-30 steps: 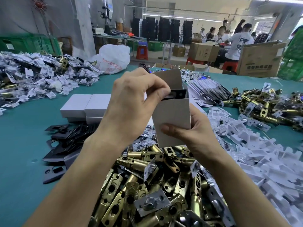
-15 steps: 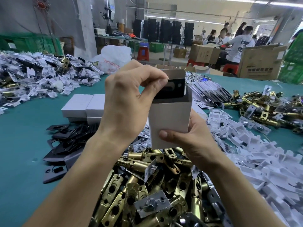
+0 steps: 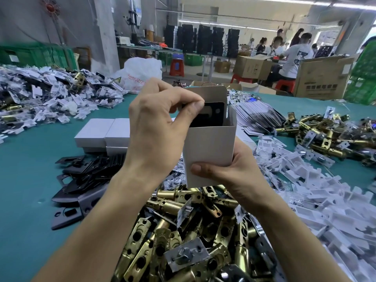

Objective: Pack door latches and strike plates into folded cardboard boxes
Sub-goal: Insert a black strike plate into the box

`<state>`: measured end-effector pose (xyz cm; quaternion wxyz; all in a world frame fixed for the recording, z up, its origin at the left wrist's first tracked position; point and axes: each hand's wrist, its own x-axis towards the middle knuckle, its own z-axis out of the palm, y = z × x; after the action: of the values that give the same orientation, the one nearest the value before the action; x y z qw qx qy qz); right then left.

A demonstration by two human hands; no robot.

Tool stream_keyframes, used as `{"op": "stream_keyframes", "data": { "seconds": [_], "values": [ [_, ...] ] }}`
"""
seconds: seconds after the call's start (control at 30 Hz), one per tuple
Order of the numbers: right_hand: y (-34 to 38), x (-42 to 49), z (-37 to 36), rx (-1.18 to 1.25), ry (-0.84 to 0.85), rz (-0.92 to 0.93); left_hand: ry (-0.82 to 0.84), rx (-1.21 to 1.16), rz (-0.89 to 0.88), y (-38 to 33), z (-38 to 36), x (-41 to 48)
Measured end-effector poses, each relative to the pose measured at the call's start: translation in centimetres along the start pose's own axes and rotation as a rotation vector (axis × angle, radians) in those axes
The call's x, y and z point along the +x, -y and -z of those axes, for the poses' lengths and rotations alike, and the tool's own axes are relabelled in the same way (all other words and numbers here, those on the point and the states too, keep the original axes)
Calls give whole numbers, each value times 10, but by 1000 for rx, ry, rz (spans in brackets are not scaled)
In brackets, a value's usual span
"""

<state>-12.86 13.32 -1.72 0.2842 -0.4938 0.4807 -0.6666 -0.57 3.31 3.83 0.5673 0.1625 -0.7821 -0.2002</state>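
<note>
Teal table (image 3: 24, 180), latch piles (image 3: 183, 231); L hand (image 3: 158, 123) pinches plate (image 3: 211, 117), R hand (image 3: 230, 174) grips box (image 3: 209, 147).

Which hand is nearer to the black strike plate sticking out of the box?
Left. The left hand pinches the black strike plate at its top edge; the right hand grips the cardboard box below it.

Big workshop hall. Grey concrete wall (image 3: 30, 27) on the left w/ a square pillar (image 3: 103, 37) next to it. Strip lights (image 3: 335, 6) glow along the ceiling. Teal bench (image 3: 24, 159) up front. Green crates (image 3: 40, 55) back left, red stools (image 3: 284, 84) on the floor, brown cartons (image 3: 323, 78) at right. People (image 3: 295, 55) seated in the bkgd.
</note>
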Motion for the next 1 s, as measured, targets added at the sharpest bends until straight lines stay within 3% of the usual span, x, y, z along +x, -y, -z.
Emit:
{"op": "stream_keyframes", "data": {
  "seconds": [0.13,0.23,0.33,0.6,0.73,1.0],
  "values": [
    [1,0,-1,-13,4,17,-87,107,-54,-4,-2,-1],
    [1,-1,0,1,-36,4,-3,89,-99,-3,-2,-2],
    [0,-1,2,-13,-54,-11,103,74,-28,-2,-2,-1],
    [1,-1,1,-29,-8,-33,69,-71,129,-5,-3,1],
    [0,-1,-1,-60,42,4,23,-27,49,-4,0,1],
    [-1,-2,0,-11,11,-20,157,-48,13,-11,3,2]
  ]
}}
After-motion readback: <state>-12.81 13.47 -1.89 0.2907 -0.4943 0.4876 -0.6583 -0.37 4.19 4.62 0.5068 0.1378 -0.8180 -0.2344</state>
